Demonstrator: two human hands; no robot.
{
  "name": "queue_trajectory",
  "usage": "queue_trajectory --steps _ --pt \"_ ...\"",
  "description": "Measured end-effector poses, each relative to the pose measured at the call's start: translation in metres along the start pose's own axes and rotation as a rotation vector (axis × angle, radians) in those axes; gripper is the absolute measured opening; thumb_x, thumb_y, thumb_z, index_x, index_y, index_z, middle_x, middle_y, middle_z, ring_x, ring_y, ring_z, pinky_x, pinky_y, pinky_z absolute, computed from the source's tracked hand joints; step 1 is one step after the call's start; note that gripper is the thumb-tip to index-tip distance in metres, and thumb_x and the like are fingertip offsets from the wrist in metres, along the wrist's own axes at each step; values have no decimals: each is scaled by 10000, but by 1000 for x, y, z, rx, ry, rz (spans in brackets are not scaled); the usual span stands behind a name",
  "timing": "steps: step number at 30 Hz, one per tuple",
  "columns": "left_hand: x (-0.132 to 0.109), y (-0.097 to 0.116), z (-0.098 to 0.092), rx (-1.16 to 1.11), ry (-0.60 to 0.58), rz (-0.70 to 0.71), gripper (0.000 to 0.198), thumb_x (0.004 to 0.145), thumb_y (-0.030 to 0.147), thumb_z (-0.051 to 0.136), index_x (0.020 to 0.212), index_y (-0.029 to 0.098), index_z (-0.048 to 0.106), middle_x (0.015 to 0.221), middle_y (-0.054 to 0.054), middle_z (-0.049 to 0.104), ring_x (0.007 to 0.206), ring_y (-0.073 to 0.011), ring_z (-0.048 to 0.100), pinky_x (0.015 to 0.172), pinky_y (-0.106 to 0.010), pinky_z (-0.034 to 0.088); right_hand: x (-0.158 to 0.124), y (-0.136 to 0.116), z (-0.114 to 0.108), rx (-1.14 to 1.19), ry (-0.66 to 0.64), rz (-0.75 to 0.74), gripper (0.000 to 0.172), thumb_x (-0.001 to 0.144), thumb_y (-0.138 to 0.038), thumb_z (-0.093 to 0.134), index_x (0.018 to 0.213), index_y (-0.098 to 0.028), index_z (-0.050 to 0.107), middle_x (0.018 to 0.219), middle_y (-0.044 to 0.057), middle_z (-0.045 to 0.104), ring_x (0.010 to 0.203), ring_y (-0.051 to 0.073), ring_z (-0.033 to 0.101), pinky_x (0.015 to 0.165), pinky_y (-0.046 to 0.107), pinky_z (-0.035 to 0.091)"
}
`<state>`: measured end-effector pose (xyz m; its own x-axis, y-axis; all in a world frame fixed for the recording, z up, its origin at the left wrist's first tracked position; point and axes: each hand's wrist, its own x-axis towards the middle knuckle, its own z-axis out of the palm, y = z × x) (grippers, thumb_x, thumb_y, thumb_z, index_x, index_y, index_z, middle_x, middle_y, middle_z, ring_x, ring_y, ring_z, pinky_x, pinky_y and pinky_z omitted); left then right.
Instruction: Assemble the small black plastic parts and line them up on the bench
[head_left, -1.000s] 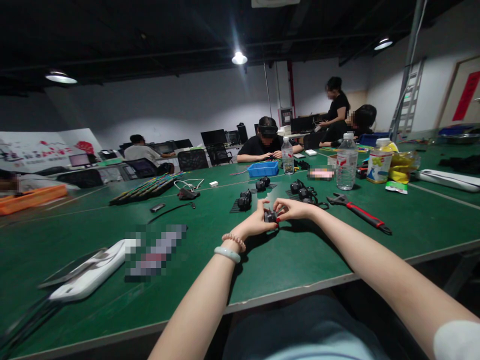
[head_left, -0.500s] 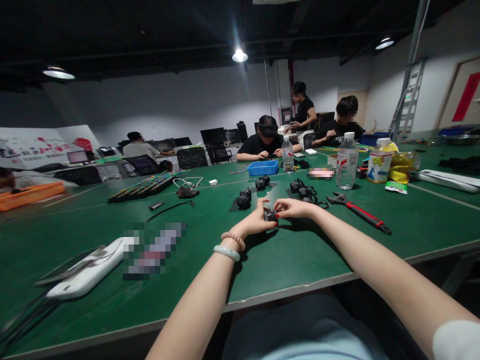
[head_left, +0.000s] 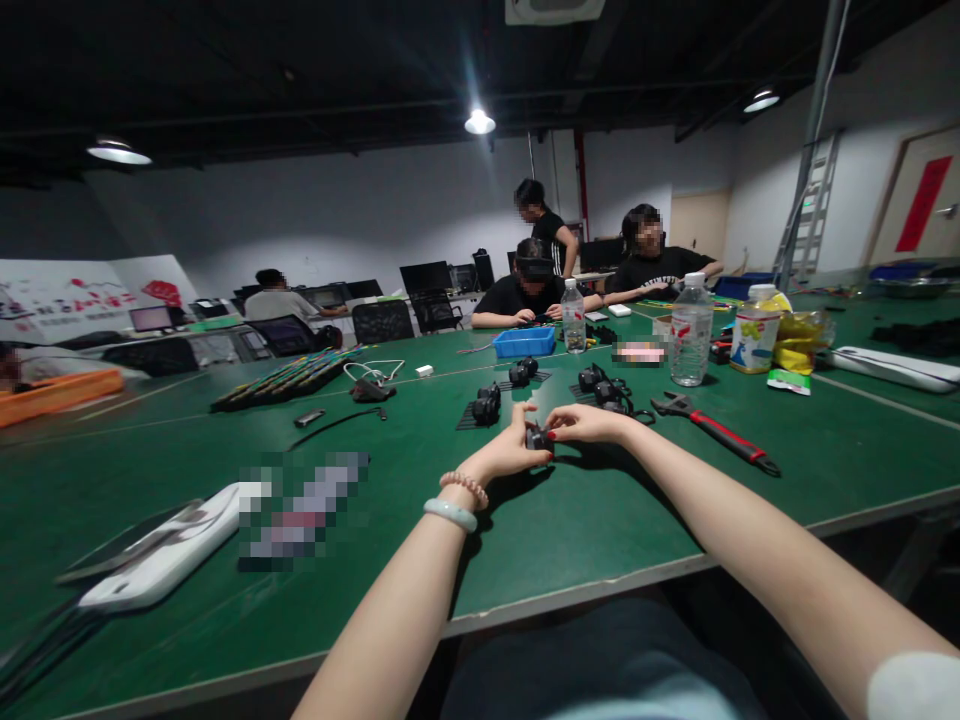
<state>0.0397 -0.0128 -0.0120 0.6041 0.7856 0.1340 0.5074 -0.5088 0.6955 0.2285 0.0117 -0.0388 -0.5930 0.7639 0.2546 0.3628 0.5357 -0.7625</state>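
A small black part (head_left: 537, 438), its kind too small to tell, is held just above the green table (head_left: 570, 540). My left hand (head_left: 514, 443) grips it from the left, thumb below and fingers around its far side. From the right, the fingertips of my right hand (head_left: 585, 424) pinch at the same part. Behind my hands lie similar black pieces: one on a dark slatted base (head_left: 486, 405) at the left, another (head_left: 523, 372) farther back, and a pair (head_left: 600, 385) at the right.
An adjustable wrench (head_left: 720, 435) with a red and black handle lies at right. Behind it stand a water bottle (head_left: 691, 335) and a white labelled bottle (head_left: 754, 330). A blue tray (head_left: 525, 342) sits farther back. Left are a cable (head_left: 337, 420) and a white long device (head_left: 172, 550). Several people work beyond.
My hands stay on the black part with little movement. The view has shifted slightly. In the background, the standing person has moved left and a seated person at right has changed posture.
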Motion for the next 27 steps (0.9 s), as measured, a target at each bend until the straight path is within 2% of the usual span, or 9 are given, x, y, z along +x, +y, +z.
queue_trajectory --steps 7,12,20,27 --pt "-1 2 -1 19 -1 3 698 593 272 590 1151 179 180 856 -27 474 735 -141 517 700 -285 419 -1 -4 0 1 5 28 310 689 -371 547 891 -136 538 836 47 564 742 133 506 666 249 391" --pt "-2 2 0 19 -9 11 704 600 265 583 1164 174 172 874 -34 478 715 -128 511 674 -268 423 -2 -6 0 142 20 29 351 641 -311 608 925 -156 471 889 43 525 813 140 503 704 262 409" --pt "-1 5 0 -15 -34 11 691 611 249 575 1158 178 159 878 -24 479 730 -129 510 652 -258 428 -3 -4 2 269 -45 3 427 566 -194 653 916 -193 408 906 7 453 687 85 521 622 235 436" --pt "-1 6 -1 -3 -51 15 697 627 259 568 1167 177 134 848 -18 475 692 -122 508 589 -232 419 1 4 3 219 -47 -13 416 570 -217 652 903 -196 403 829 -7 476 665 86 526 586 210 433"
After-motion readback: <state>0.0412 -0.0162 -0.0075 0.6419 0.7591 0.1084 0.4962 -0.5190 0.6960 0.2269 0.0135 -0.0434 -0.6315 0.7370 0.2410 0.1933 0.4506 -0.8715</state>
